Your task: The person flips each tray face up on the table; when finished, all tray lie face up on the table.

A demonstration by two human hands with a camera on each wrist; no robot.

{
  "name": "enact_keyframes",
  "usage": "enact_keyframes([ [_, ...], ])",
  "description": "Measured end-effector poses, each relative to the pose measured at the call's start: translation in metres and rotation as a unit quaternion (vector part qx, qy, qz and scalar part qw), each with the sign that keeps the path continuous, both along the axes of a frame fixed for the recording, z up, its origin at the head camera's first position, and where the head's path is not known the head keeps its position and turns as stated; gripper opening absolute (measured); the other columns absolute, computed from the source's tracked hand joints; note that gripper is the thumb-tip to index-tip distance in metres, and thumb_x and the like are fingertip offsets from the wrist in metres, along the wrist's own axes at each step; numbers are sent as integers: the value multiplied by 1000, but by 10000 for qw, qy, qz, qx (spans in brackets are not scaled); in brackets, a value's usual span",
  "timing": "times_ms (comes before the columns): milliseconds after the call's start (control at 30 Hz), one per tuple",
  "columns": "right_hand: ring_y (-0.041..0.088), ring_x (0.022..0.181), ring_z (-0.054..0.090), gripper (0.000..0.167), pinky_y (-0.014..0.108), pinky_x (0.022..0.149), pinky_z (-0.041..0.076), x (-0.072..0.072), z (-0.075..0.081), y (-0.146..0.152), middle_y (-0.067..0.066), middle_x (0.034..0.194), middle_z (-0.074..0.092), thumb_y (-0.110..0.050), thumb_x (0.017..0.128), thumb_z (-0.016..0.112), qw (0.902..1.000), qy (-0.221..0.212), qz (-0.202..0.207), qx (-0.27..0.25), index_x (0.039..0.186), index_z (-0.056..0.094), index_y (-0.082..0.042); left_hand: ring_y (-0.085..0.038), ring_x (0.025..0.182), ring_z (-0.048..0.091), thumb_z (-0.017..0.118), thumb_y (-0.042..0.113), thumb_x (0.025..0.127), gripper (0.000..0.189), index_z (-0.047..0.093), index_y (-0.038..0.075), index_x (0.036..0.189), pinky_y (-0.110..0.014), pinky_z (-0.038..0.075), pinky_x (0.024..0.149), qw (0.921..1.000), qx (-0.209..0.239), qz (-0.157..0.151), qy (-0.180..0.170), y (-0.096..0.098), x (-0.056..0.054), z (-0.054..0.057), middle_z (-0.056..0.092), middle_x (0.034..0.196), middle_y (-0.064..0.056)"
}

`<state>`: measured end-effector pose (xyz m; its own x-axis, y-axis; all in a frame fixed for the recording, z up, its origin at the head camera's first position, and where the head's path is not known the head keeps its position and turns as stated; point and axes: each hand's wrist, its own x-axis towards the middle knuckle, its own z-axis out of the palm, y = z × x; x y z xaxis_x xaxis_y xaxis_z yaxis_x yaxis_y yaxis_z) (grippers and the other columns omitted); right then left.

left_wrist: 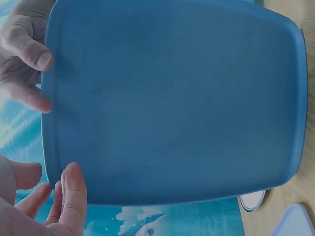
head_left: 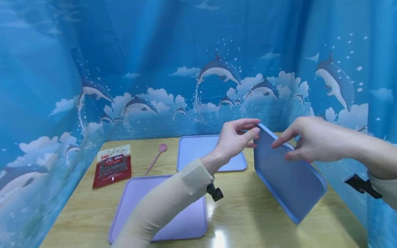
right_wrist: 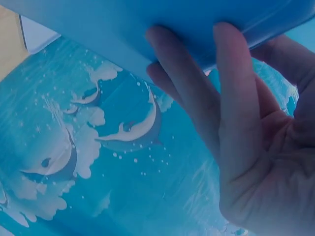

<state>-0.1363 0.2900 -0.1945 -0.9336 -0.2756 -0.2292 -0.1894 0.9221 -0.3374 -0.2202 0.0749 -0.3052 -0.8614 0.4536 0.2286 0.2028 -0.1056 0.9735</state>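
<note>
A blue tray [head_left: 286,182] with a raised rim is held tilted on its side above the right part of the table. At its upper left corner, my left hand [head_left: 234,139] holds the tray, thumb on the near side and other fingers partly hidden at the edge. My right hand [head_left: 313,137] grips the top edge farther right. Close up in the left wrist view, the tray's broad face [left_wrist: 182,103] fills most of the picture, both hands at its left edge. In the right wrist view, the right hand's fingertips [right_wrist: 229,37] press on the tray.
On the wooden table [head_left: 77,213] lie a lilac tray [head_left: 183,220], partly under the left sleeve, and a pale blue tray [head_left: 195,148]. Left of them are a pink spoon [head_left: 162,148] and a red seasoning packet [head_left: 113,167]. A dolphin-print curtain [head_left: 173,62] surrounds the table.
</note>
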Motion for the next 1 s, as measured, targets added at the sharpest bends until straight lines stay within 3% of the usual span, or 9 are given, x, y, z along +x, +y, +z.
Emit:
enact_keyframes([
  [167,18,63,69,45,34,49,49,-5,4,10,27,141,76,-10,96,88,9996,122,-152,198,140,79,-8,-15,100,80,73,17,111,31,78,14,142,-37,74,84,9997,-111,9,-209,-8,-4,-13,80,134,-14],
  [267,20,73,76,46,35,57,60,-12,6,24,34,144,72,-5,96,86,9989,225,-327,260,141,77,-3,-13,100,78,72,16,111,31,77,13,142,-40,74,88,9986,-200,-116,-481,-14,-6,-25,79,134,-14],
  [333,25,76,77,46,39,62,66,-18,8,36,38,145,70,-3,96,86,9985,253,-415,244,141,76,0,-13,101,78,72,16,111,32,77,13,142,-41,74,89,9973,-294,-160,-652,-18,-8,-35,79,135,-13],
  [400,34,91,81,46,45,71,72,-24,9,48,40,147,67,-2,96,84,9982,196,-522,217,141,75,3,-15,103,79,72,15,111,33,76,12,143,-43,74,90,9958,-388,-191,-806,-21,-10,-45,78,137,-13],
  [567,55,119,76,45,57,79,73,-32,10,72,45,151,61,-1,100,78,9967,99,-777,191,144,72,5,-23,112,80,74,12,108,34,76,9,142,-43,73,92,9909,-520,-116,-1239,-24,-14,-71,77,140,-15],
  [767,48,97,81,41,62,76,71,-28,21,80,48,145,61,1,102,75,9920,664,-1053,210,142,72,7,-34,123,78,76,8,105,36,75,2,141,-50,71,102,9814,-534,-103,-1843,-21,-15,-97,75,141,-21],
  [867,44,91,81,41,62,75,71,-27,31,80,48,145,61,0,103,74,9897,848,-1144,150,143,71,7,-43,133,74,76,6,104,37,74,3,141,-53,68,107,9774,-527,-62,-2047,-19,-14,-104,71,146,-23],
  [1000,39,89,82,45,61,76,72,-26,39,83,49,148,59,-2,104,75,9873,983,-1250,23,147,67,8,-42,134,74,76,1,102,44,72,4,146,-55,66,111,9728,-459,10,-2271,-14,-13,-110,65,154,-25],
])
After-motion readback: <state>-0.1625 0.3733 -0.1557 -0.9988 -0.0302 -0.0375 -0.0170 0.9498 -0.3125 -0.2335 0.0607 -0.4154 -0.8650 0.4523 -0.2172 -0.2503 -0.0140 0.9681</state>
